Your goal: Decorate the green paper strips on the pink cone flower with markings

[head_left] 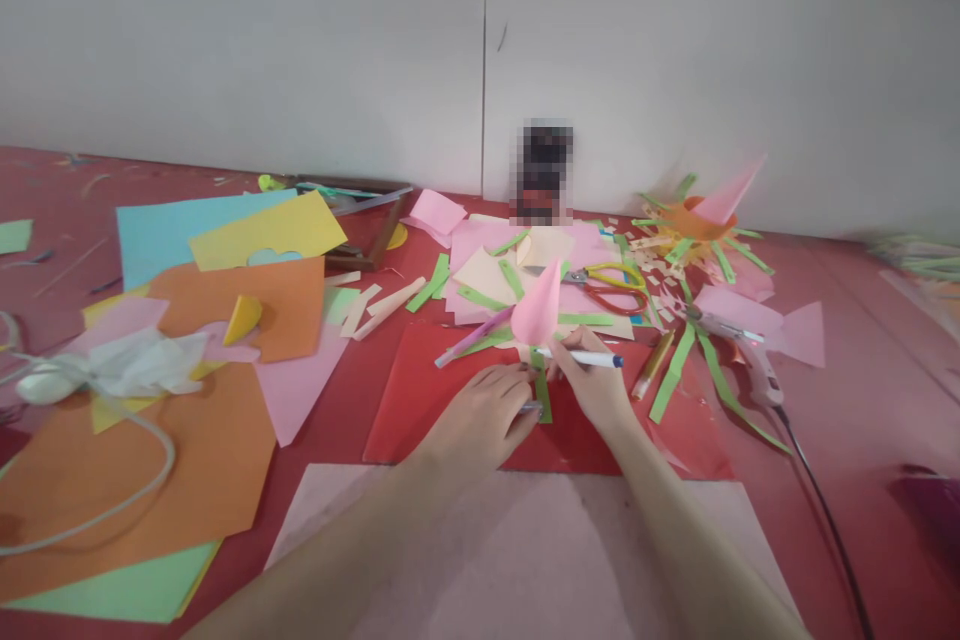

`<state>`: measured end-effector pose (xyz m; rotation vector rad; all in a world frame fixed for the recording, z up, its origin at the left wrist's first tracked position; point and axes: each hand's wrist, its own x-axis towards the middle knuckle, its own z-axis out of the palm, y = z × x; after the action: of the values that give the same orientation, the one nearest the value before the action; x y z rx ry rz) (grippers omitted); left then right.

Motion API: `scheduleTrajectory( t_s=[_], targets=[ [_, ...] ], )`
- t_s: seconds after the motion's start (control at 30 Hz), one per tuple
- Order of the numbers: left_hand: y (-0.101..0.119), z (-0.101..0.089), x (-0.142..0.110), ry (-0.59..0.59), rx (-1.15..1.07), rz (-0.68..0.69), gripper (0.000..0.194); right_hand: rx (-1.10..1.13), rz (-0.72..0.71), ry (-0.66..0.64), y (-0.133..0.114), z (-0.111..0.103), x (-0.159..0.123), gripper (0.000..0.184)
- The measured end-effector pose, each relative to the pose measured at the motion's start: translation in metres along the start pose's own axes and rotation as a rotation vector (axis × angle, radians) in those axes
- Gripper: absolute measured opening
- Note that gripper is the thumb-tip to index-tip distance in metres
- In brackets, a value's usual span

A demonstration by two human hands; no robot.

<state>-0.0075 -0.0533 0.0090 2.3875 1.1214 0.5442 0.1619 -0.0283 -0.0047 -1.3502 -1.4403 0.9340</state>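
My right hand (586, 378) is closed around a white marker (589, 358) with a blue end, its tip side pointing left over a green paper strip (543, 398). Beside that strip, my left hand (484, 412) has its fingers curled together. A small grey thing (531, 408) pokes out between its thumb and fingers, too small to name. Just beyond both hands stands a pink paper cone (536, 308), point up, with green strips around its base. Under the hands lies a red sheet (420, 400).
Scissors (611, 285) with yellow and red handles lie behind the cone. A glue gun (757, 370) with a dark cord is at right, near a finished-looking orange and pink paper piece (701, 215). Coloured sheets (217, 480) and a white cable (161, 440) cover the left.
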Motion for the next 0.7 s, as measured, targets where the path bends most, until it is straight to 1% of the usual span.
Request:
scheduleTrajectory(
  t_s=[0.17, 0.23, 0.43, 0.53, 0.7],
  targets=[
    [-0.0001, 0.0011, 0.0001, 0.005, -0.008, 0.006, 0.011, -0.064, 0.021, -0.005, -0.0027, 0.0007, -0.0017, 0.026],
    [-0.0009, 0.0018, 0.0, 0.008, -0.012, 0.01, 0.011, -0.053, 0.024, -0.012, -0.0011, 0.001, -0.0013, 0.027],
    [-0.001, 0.0017, 0.0002, 0.032, -0.012, 0.034, 0.01, 0.002, -0.018, 0.024, 0.0013, 0.0015, 0.0003, 0.024],
    [0.0011, 0.0001, 0.0007, 0.041, -0.008, 0.039, 0.011, -0.037, -0.002, 0.017, 0.0005, 0.0014, -0.0007, 0.023],
    [0.003, -0.0012, 0.0013, 0.032, 0.015, 0.028, 0.008, -0.129, 0.023, 0.063, 0.0009, 0.0005, -0.0025, 0.026]
  ],
)
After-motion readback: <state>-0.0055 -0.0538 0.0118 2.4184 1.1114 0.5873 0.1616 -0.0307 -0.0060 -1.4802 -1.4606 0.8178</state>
